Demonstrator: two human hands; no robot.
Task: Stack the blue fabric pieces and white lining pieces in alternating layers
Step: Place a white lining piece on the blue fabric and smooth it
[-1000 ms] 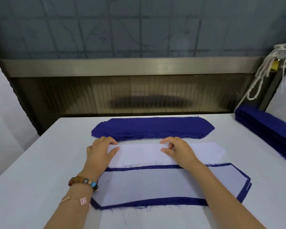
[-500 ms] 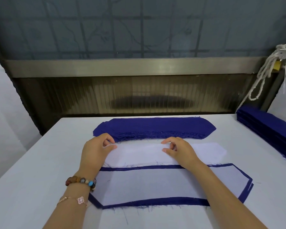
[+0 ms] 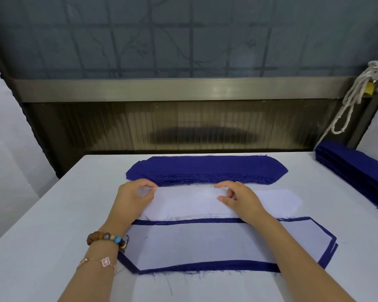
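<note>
Left hand: left of centre in the frame, fingers curled, thumb and fingertips pinching the left end of the top white lining piece, whose thin cloth lies partly over the fingers.
Right hand: just right of centre, fingers bent, pinching the far edge of the same lining piece between thumb and fingertips.
White lining pile: a flat pile across the middle of the frame, its angled right end showing past the right hand; the gripped piece is its top sheet.
Blue fabric pile: a long pile with rounded ends, above the lining pile in the frame, frayed near edge just beside the fingertips.
Layered stack: lower centre, nearest the person; a white lining piece lies on top of blue fabric, whose edge shows as a dark blue border all round, with more blue layers visible at the right end. Both forearms cross over it.
Second blue stack: right edge of the frame, a tall neat stack of blue strips.
Worktop: pale cloth-covered surface carrying all the piles.
Wrist: a bead bracelet and a thin chain bracelet with a flower charm on the left arm.
Upper right: white rope hanging in loops.
</note>
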